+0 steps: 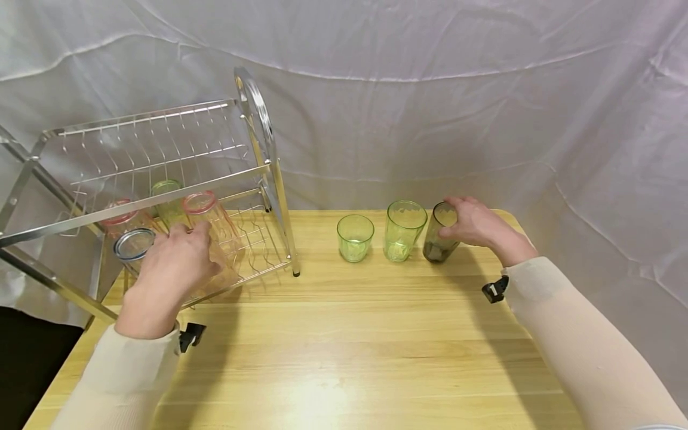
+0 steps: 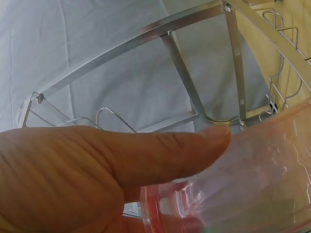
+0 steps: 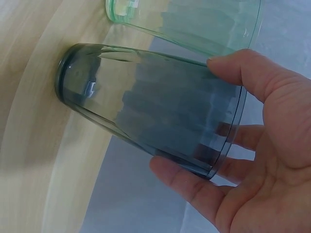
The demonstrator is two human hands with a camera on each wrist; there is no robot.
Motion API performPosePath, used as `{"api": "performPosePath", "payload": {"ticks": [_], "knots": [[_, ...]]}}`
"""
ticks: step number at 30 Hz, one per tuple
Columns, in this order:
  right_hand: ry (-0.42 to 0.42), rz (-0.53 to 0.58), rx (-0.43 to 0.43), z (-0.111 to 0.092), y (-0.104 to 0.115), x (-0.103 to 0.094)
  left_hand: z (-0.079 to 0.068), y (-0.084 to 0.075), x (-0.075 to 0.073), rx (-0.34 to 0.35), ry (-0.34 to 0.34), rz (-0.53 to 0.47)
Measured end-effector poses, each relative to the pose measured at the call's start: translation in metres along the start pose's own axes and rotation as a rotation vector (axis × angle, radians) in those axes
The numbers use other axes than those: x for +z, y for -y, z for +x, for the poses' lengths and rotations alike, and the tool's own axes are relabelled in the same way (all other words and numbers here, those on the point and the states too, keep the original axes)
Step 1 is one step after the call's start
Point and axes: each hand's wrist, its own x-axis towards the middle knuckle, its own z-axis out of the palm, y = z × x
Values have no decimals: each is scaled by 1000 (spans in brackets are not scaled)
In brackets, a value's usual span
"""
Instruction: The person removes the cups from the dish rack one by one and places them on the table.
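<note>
Two sleeves (image 1: 586, 349), left grip (image 1: 174, 260) holding one pink glass (image 2: 257, 174), right grip (image 1: 478, 224) one gray glass (image 3: 160, 104)

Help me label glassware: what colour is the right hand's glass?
The glass is see-through smoky blue-grey, best seen from the right wrist.

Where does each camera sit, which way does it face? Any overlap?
Head: worn on the head, facing forward and down at the wooden table and metal dish rack; left hand, right hand and sleeves show.
Left wrist: facing past the thumb at a pink glass and the rack; part of that hand shows.
Right wrist: facing a dark gray glass; thumb and fingers show.
Head and right wrist share the gray glass and neighboring green glass.
</note>
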Motion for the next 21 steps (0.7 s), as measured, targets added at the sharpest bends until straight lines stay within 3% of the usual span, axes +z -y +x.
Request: {"api": "performPosePath", "payload": {"ticks": [7,12,21], "knots": [[2,9,2,-1,0,0,2,0,-1,8,2,-31],[-1,6,6,-1,-1,0,-1,-2,1,22,-46,-36],[5,4,16,-1,0,0,-10,-9,-4,-18,-73,-71]]}}
